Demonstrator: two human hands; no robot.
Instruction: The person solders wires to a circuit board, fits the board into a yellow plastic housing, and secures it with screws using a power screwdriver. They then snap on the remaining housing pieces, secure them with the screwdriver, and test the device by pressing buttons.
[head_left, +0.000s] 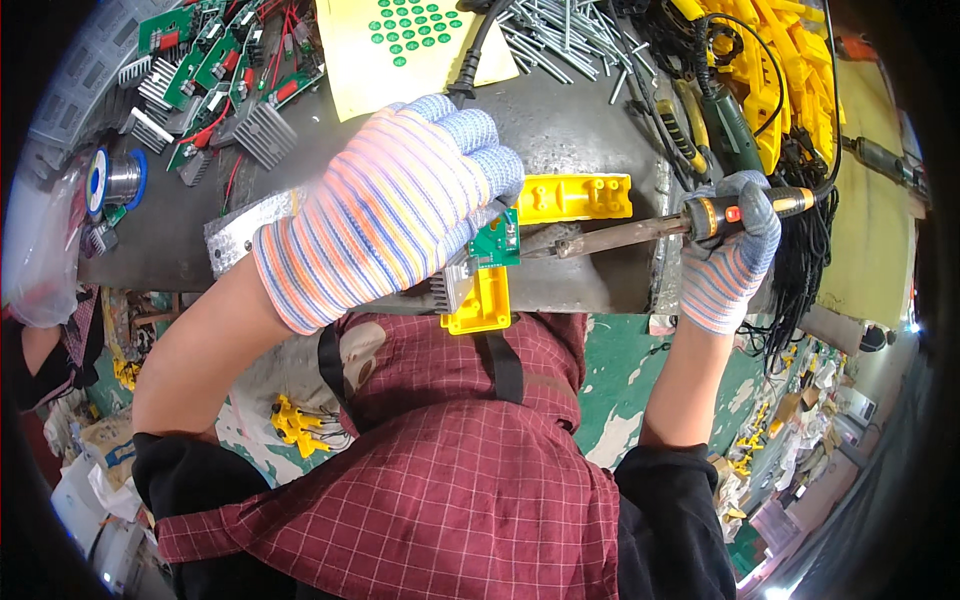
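My left hand [400, 190], in a striped knit glove, curls its fingers over a green circuit board [492, 245] and grips it. A finned metal heat sink [455, 285] is attached to the board, and its rest is hidden by the glove. Below the board a yellow casing half [480, 310] reaches over the bench edge. Another yellow casing half [585, 198] lies open side up just beyond. My right hand [728, 250], also gloved, is closed round the handle of a soldering iron [630, 236]. The iron's tip points left and is close to the board; whether it touches, I cannot tell.
Heat-sink boards with red wires [215, 85] and a solder spool [118, 182] sit left. A yellow sheet with green stickers [400, 60], metal rods [560, 35] and a black cord [468, 75] lie at the back. Yellow casings [785, 70] and black cables [795, 270] crowd the right.
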